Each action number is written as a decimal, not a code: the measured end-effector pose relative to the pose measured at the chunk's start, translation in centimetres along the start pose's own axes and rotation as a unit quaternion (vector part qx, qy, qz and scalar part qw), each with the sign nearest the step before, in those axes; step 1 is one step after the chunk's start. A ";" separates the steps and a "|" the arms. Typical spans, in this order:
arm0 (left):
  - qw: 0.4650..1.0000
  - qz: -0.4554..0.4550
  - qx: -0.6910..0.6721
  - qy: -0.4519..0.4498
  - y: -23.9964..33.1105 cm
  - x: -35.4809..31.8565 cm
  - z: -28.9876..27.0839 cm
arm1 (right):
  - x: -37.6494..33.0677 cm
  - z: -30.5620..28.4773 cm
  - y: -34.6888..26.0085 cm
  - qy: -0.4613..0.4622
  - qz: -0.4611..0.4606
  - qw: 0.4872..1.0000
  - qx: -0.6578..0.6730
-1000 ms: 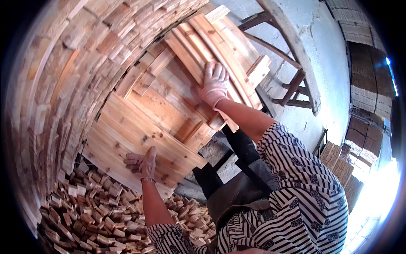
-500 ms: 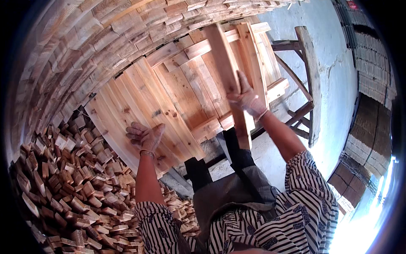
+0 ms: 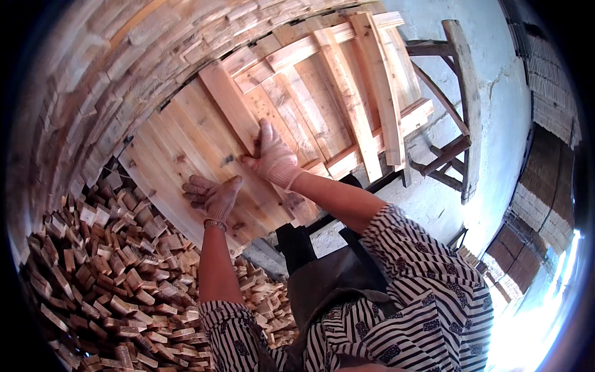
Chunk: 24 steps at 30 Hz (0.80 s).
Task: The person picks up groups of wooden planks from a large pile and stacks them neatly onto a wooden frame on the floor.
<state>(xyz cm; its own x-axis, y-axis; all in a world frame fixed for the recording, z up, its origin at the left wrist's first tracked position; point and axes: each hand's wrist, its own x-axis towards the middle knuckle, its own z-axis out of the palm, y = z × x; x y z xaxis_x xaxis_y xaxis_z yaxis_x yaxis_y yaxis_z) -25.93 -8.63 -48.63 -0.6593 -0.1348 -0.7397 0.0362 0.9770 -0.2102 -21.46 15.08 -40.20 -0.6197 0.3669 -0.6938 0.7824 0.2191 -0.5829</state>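
A row of pale wooden planks (image 3: 176, 146) lies side by side in front of me, across rails. My left hand (image 3: 214, 195), in a thin glove, rests flat on these planks with its fingers spread. Gloved as well, my right hand (image 3: 277, 161) grips a wooden plank (image 3: 230, 102) at the right end of the row, with thumb and fingers at its edges. Part of that plank is hidden under the hand. Farther right, two loose planks (image 3: 350, 93) lie across the rails (image 3: 291, 56), apart from the row.
Stacked wood ends (image 3: 124, 68) form a wall along the far left. A heap of short wood blocks (image 3: 118, 279) fills the lower left. On the right stand a dark wooden frame (image 3: 465, 111) and a pale wall (image 3: 496, 80), with stacked bundles (image 3: 539, 167) beyond.
My right hand has moved left with the plank, which was raised and now lies against the row. The left hand has stayed nearly in place.
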 end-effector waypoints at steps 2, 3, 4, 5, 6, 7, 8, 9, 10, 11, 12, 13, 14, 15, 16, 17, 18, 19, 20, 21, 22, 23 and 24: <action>1.000 -0.006 0.009 -0.004 2.0 -2.2 -2.8 | 1.1 -1.0 0.7 -0.011 0.007 0.999 -0.035; 1.000 -0.009 0.009 -0.003 3.0 -3.5 -4.5 | 1.3 -2.4 1.1 -0.017 0.024 0.998 -0.047; 1.000 -0.018 0.012 0.012 2.2 -4.1 -4.8 | 1.0 -3.7 0.4 -0.033 0.024 0.997 -0.062; 1.000 -0.014 0.021 0.019 2.1 -3.9 -4.0 | 0.7 -5.6 0.6 -0.011 0.024 0.999 -0.039; 0.999 -0.011 0.030 0.025 2.1 -3.3 -3.4 | 1.2 -6.7 2.4 0.015 -0.004 1.000 -0.027; 1.000 -0.013 0.021 0.007 2.1 -3.6 -3.6 | 1.9 -7.1 4.3 0.029 -0.032 0.999 -0.016; 1.000 -0.013 0.015 -0.016 2.3 -3.9 -4.4 | 2.4 -7.6 4.2 0.028 -0.015 0.999 0.005; 0.999 0.000 0.009 -0.032 3.4 -3.9 -5.1 | 2.9 -9.1 4.0 0.042 0.001 0.999 0.027; 0.998 -0.007 0.048 -0.040 3.1 -4.2 -5.0 | 4.0 -5.4 7.4 0.054 -0.040 0.996 0.066; 0.996 -0.002 0.086 -0.040 3.1 -3.9 -5.1 | 5.2 -1.9 9.4 0.064 -0.091 0.975 0.195; 0.992 -0.007 0.115 -0.046 2.5 -3.3 -4.5 | 4.2 -2.4 6.6 0.064 -0.055 0.995 0.054; 0.987 -0.002 0.146 -0.070 2.2 -3.1 -4.4 | 4.7 -2.0 7.5 0.041 -0.065 0.989 0.129; 0.979 0.004 0.180 -0.096 2.0 -3.3 -4.3 | 3.9 -3.6 6.4 -0.015 -0.020 0.990 0.135; 0.990 0.001 0.123 -0.070 2.1 -4.1 -4.7 | 4.4 -3.6 5.3 -0.002 -0.025 0.998 0.062; 0.997 -0.001 0.065 -0.046 2.3 -4.9 -5.1 | 3.7 -5.1 5.8 -0.041 -0.027 0.999 -0.002; 0.998 0.009 0.046 -0.031 2.9 -3.9 -5.3 | 3.4 -7.4 4.8 -0.073 -0.020 0.995 -0.059; 1.000 0.007 0.018 -0.013 2.9 -3.8 -5.8 | 3.3 -10.0 2.4 -0.050 0.066 0.985 -0.149; 1.000 0.001 0.026 -0.007 2.8 -3.9 -5.2 | 3.2 -11.2 4.0 0.084 0.034 0.976 -0.198; 0.999 -0.005 0.033 -0.003 2.6 -3.9 -4.8 | 2.8 -12.9 6.6 0.216 0.001 0.945 -0.246; 1.000 -0.014 0.025 -0.004 2.5 -4.3 -4.2 | 2.3 -14.3 9.7 0.338 -0.031 0.894 -0.292; 1.000 -0.019 0.015 -0.003 2.8 -4.5 -4.4 | 2.1 -15.5 12.3 0.264 0.014 0.922 -0.283; 0.999 -0.032 -0.005 0.007 2.8 -4.5 -4.9 | 2.7 -16.5 14.1 0.189 0.045 0.942 -0.273; 0.999 -0.007 -0.031 0.041 2.2 -3.5 -3.9 | 2.9 -17.4 14.8 0.151 0.040 0.958 -0.242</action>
<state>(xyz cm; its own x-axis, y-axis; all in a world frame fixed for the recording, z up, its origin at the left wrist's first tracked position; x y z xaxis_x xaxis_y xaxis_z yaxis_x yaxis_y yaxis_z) -26.51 -5.34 -44.00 -0.7188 -0.1373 -0.6815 -0.0188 0.9838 -0.1783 -10.56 35.09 -43.53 -0.5673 0.6287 -0.5318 0.8090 0.5462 -0.2174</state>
